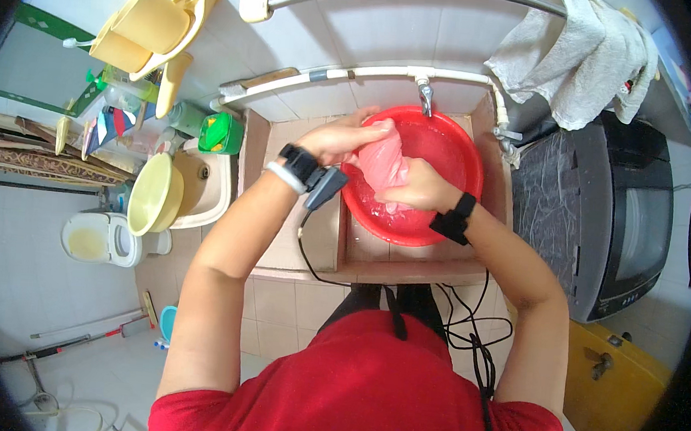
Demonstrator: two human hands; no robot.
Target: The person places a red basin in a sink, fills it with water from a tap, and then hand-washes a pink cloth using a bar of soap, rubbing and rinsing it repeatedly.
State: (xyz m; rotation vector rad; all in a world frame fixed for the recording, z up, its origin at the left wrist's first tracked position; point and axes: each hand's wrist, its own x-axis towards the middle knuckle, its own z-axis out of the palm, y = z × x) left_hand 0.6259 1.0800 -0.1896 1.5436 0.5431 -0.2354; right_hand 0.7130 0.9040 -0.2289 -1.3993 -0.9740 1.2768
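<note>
A wet-looking pink cloth [383, 159] is bunched between my two hands, over the left part of a red basin [476, 162] with water in it. My left hand [339, 138] is closed on the cloth's upper end, near the basin's left rim. Lower and to the right, my right hand [421, 187] grips the cloth's other side, its fingers partly hidden by the folds. A little cloth hangs below my right hand toward the water. The metal tap [425, 98] stands over the basin's far rim.
The basin sits in a tiled sink trough [303, 245]. Right of it stands a grey washing machine [630, 211], with a white towel [577, 59] hanging above. A yellow-green basin [157, 194] rests by a washbasin [212, 192] at left. Black cables [477, 337] dangle near my right side.
</note>
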